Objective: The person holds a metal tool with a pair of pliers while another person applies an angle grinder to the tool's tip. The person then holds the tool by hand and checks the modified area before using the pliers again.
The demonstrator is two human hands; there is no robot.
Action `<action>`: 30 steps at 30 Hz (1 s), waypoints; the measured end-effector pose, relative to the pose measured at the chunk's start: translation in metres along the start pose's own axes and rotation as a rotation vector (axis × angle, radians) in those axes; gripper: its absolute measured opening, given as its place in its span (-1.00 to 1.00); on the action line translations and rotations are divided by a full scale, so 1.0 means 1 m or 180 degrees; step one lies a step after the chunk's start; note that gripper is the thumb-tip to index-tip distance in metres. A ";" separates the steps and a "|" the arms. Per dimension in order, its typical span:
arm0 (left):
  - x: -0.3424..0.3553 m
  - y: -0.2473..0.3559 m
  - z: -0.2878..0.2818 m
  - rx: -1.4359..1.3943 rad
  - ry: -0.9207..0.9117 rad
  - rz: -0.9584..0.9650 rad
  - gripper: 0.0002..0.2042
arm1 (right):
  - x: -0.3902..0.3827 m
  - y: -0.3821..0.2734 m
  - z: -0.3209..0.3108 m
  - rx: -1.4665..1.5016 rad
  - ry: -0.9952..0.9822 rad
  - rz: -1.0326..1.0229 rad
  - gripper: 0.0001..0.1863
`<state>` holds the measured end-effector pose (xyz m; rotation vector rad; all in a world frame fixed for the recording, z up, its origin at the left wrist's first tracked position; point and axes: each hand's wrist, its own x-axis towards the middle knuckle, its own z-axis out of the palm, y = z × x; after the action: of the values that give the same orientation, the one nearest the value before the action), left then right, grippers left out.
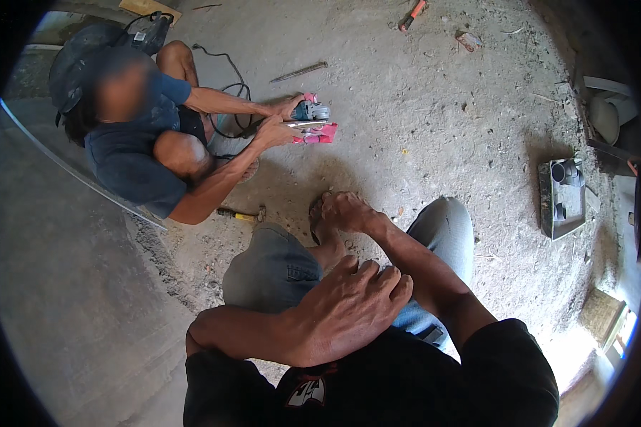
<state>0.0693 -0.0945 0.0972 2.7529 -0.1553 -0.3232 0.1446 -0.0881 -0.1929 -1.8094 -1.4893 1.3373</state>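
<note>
My left hand is raised in front of my black shirt, its fingers curled and the fingertips hidden beneath. Its knuckles come up against my right forearm. Farther out, my right hand reaches down to my foot, beside the dark sandal. Its fingers bend downward, and whether they pinch anything is hidden. Ahead on the left, a crouching co-worker holds a power tool, seemingly an angle grinder, in both hands. A pink cloth or wrapper shows under the grinder.
A hammer with a yellow handle lies left of my foot. A black cord runs beside the co-worker. A metal rod and an orange-handled tool lie farther off. On the right sits a tray with dark pipe fittings.
</note>
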 end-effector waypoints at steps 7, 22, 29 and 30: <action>-0.001 -0.001 0.002 -0.0025 0.0103 0.0039 -0.65 | 0.002 -0.002 -0.001 -0.0036 -0.0141 0.0029 -0.65; 0.002 0.000 0.000 0.0059 0.0050 -0.0023 -0.67 | 0.000 0.002 0.001 0.0086 0.0092 -0.0049 -0.63; 0.003 -0.001 0.002 0.0040 0.0089 0.0024 -0.67 | -0.002 -0.006 -0.005 -0.0041 -0.0007 -0.0042 -0.64; 0.003 -0.001 0.002 0.0009 0.0057 0.0019 -0.67 | -0.001 -0.004 -0.004 -0.0254 0.0037 -0.0164 -0.64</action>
<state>0.0721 -0.0947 0.0945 2.7567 -0.1593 -0.2970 0.1459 -0.0871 -0.1872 -1.8112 -1.5931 1.2575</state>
